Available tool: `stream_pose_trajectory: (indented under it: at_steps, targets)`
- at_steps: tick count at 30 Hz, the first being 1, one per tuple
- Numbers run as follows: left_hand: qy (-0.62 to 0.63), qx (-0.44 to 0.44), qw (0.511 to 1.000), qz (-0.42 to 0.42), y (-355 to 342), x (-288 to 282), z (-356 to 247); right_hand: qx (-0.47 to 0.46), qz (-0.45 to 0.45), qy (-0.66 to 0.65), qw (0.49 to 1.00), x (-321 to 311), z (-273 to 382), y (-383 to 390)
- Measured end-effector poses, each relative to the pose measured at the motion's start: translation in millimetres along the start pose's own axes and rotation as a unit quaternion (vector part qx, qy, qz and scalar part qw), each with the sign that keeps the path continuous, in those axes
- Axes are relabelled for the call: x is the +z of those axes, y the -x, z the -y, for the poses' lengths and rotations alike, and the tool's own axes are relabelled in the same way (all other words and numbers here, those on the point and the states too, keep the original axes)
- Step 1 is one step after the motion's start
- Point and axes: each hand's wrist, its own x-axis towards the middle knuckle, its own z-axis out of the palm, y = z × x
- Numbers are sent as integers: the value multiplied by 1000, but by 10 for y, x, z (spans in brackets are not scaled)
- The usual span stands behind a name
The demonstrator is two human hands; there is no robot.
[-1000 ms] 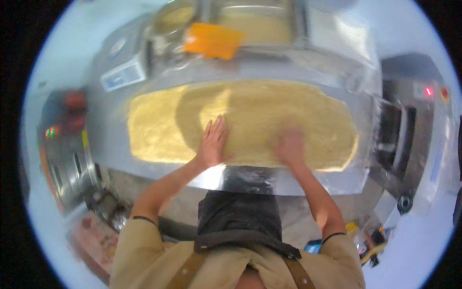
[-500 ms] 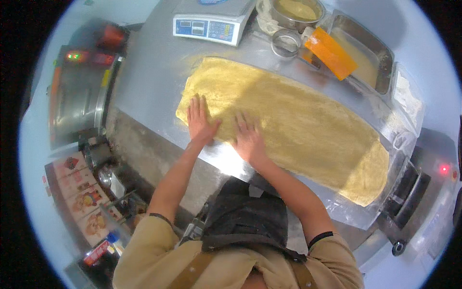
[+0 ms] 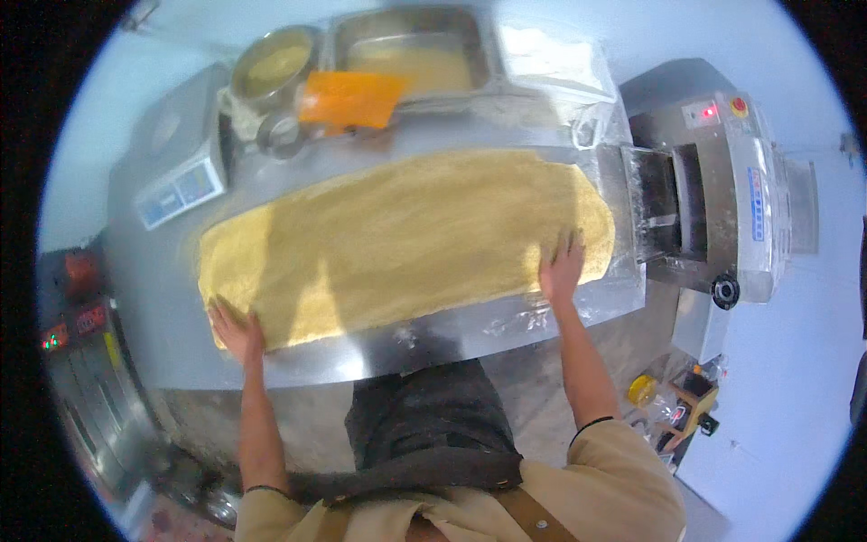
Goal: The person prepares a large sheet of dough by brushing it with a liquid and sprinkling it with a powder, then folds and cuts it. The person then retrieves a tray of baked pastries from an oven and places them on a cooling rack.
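Yellow dough sheet, hands moved to its corners

Steel surface (image 3: 379,348) carries the dough sheet (image 3: 406,239). Left hand (image 3: 237,332) lies flat, fingers spread, on the near-left corner; right hand (image 3: 564,267) likewise on the near-right edge. Half a second ago both pressed together mid-sheet, so the work has likely reached the ends. Beyond: scale (image 3: 181,185), orange scraper (image 3: 350,98), tray (image 3: 415,54).

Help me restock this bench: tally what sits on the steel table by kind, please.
Dough sheet, both hands on its near edge: 1
Round metal bowl: 1
Rectangular metal pan: 1
Orange scraper: 1
Digital scale: 1
Small metal ring: 1
Total: 6
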Motion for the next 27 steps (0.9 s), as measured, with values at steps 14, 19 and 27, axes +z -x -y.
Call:
stream_pose_trajectory:
  at_steps: [14,19,27]
  targets:
    - [101,240,964,61,708,293,-3446,-3,120,-102,988,-161,-315,-187]
    - [258,241,928,118,370,70,-5048,-43,10,-260,965,-295,-83,-1986]
    - [459,101,879,78,-1536,624,-7966,-4,-5,-251,968,585,111,-5222]
